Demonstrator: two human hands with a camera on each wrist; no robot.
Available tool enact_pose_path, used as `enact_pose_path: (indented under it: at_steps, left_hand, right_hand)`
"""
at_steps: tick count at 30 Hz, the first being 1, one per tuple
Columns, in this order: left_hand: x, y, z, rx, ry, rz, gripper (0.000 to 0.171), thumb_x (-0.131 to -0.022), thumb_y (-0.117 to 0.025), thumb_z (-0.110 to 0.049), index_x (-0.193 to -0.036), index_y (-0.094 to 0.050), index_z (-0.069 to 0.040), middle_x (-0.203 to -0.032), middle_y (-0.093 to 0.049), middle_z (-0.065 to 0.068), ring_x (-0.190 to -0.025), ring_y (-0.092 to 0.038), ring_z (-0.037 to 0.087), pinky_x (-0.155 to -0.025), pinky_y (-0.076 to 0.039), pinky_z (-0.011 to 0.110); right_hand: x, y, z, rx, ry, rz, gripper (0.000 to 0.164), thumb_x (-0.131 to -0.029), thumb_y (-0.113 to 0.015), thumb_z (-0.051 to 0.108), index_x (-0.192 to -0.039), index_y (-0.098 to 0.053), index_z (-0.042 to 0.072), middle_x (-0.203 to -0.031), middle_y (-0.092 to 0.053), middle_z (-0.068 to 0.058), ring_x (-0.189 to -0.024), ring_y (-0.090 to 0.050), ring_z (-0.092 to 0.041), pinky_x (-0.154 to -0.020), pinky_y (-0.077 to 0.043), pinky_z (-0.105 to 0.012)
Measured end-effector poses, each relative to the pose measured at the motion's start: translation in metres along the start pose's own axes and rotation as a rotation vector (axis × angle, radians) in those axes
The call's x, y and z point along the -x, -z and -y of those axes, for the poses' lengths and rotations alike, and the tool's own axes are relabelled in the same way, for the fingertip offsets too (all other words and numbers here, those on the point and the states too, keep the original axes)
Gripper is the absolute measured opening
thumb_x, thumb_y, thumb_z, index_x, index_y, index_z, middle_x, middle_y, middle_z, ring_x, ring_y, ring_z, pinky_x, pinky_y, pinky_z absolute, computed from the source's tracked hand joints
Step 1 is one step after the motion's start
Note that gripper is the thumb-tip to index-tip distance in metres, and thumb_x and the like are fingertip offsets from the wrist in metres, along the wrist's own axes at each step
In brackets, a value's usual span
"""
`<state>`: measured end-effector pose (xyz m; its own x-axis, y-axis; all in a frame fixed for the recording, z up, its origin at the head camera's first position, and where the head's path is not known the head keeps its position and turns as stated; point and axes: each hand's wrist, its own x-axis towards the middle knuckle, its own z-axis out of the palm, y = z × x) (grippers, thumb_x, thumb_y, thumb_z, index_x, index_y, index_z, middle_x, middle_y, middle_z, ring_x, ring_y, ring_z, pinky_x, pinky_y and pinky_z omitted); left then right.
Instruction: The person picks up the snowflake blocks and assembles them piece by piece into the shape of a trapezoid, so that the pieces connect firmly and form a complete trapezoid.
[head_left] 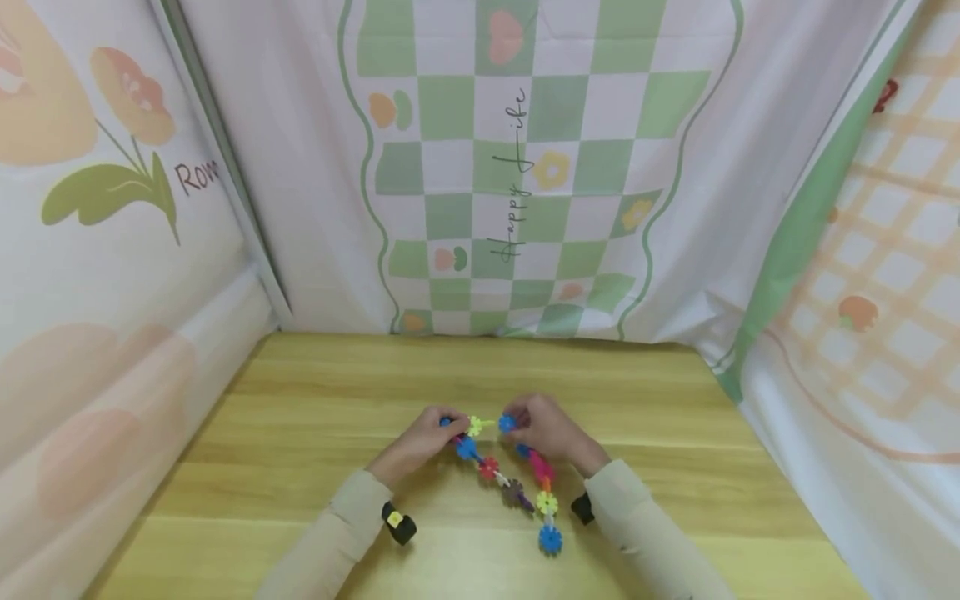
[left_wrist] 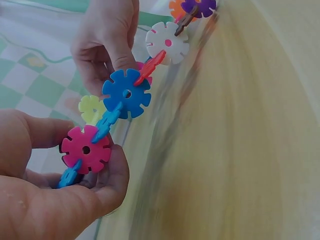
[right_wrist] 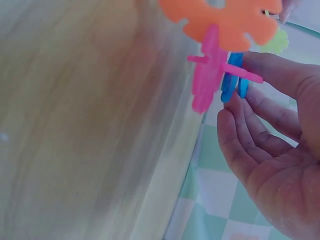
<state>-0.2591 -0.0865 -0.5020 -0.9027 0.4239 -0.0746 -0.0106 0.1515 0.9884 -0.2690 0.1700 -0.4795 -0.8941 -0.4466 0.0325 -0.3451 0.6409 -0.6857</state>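
Note:
Notched plastic snowflake discs are joined in a colourful chain, held up between both hands. My left hand (head_left: 431, 437) grips the chain at a pink disc (left_wrist: 86, 150); beside it are a blue disc (left_wrist: 126, 94) and a white disc (left_wrist: 167, 43). My right hand (head_left: 551, 429) pinches blue discs (right_wrist: 231, 77) between thumb and fingers, near a pink disc (right_wrist: 209, 75) and an orange disc (right_wrist: 225, 22). Yellow-green discs (head_left: 475, 426) stick out from the left hand toward a blue disc (head_left: 507, 423) at the right fingertips. Whether those touch, I cannot tell.
The chain's lower part hangs toward the near side, with a blue disc (head_left: 551, 540) lowest. A wooden table (head_left: 300, 492) lies below. Patterned cloth (head_left: 555, 108) stands behind and at both sides. Black devices (head_left: 399, 523) sit at the wrists.

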Motion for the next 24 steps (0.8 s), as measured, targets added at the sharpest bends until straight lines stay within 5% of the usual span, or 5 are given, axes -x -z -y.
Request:
enact_pose_path:
  at_steps: [15,24]
  left_hand:
    - [0.003,0.003,0.002,0.017,0.021,0.029,0.03,-0.11,-0.056,-0.016,-0.113,-0.068,0.011,-0.09,-0.063,-0.001,-0.082,-0.058,0.008,-0.078,-0.052,0.023]
    - [0.001,0.006,-0.004,0.009,0.057,0.008,0.032,-0.11,-0.056,-0.018,-0.117,-0.07,0.01,-0.093,-0.065,0.001,-0.083,-0.062,0.009,-0.079,-0.054,0.022]
  right_hand:
    - [-0.01,0.002,-0.016,-0.003,-0.039,-0.048,0.023,-0.093,-0.078,0.006,-0.114,-0.074,-0.001,-0.102,-0.077,-0.009,-0.09,-0.073,-0.018,-0.078,-0.065,-0.031]
    - [-0.012,0.009,-0.02,0.014,-0.135,-0.13,0.025,-0.094,-0.078,0.009,-0.115,-0.073,-0.003,-0.104,-0.077,-0.014,-0.093,-0.074,-0.022,-0.08,-0.066,-0.035]
